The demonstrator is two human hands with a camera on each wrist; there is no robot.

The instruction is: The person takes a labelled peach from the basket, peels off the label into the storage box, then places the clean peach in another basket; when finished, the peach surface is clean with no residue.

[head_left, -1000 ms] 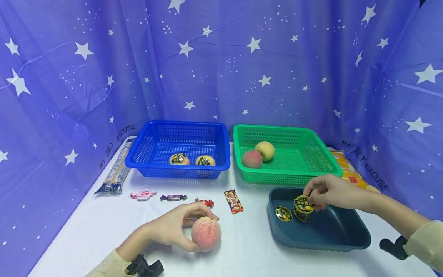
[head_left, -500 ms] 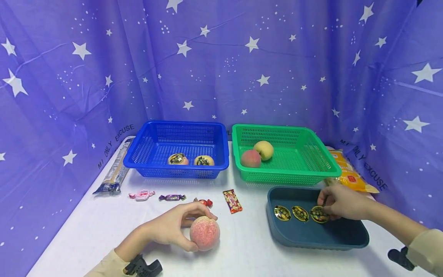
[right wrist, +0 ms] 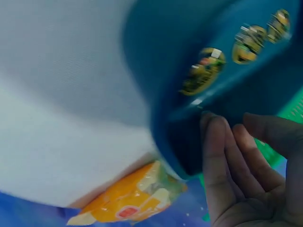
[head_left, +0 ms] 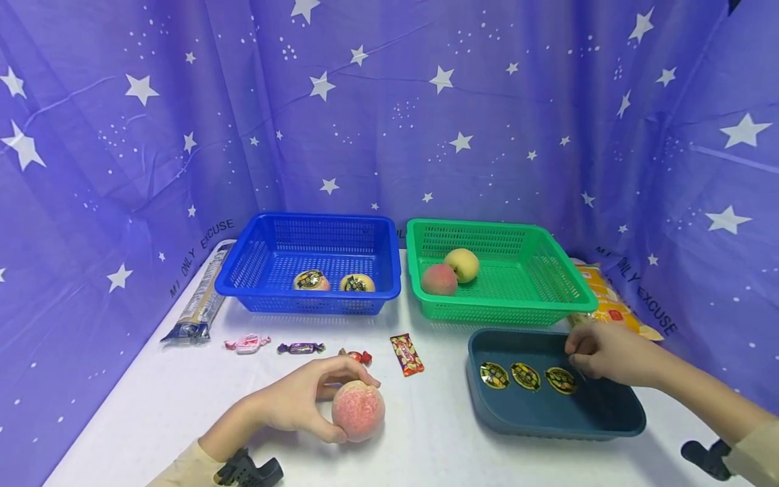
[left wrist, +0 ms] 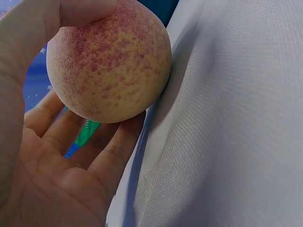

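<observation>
My left hand (head_left: 307, 399) grips a pink peach (head_left: 358, 410) on the white table, thumb on the near side and fingers behind; in the left wrist view the peach (left wrist: 111, 61) shows yellow skin with red speckles. My right hand (head_left: 621, 355) is over the right part of a dark teal tray (head_left: 548, 427). In the right wrist view its thumb stands apart from the fingers (right wrist: 216, 146), nothing seen between them. Three oval black-and-gold stickers lie in a row on the tray floor: a left sticker (head_left: 494, 375), a middle sticker (head_left: 526, 377) and a right sticker (head_left: 560, 381), nearest this hand.
Behind stand a blue basket (head_left: 307, 303) with two stickered peaches and a green basket (head_left: 505, 312) with two plain ones. Wrapped candies, including a red-yellow bar (head_left: 406, 354), lie in front. A long packet (head_left: 201, 297) is at left, an orange bag (head_left: 615, 308) at right.
My right hand has carried the third sticker rightward, laid it beside the other two and let go, then drawn slightly away. My left hand keeps holding the peach in place.
</observation>
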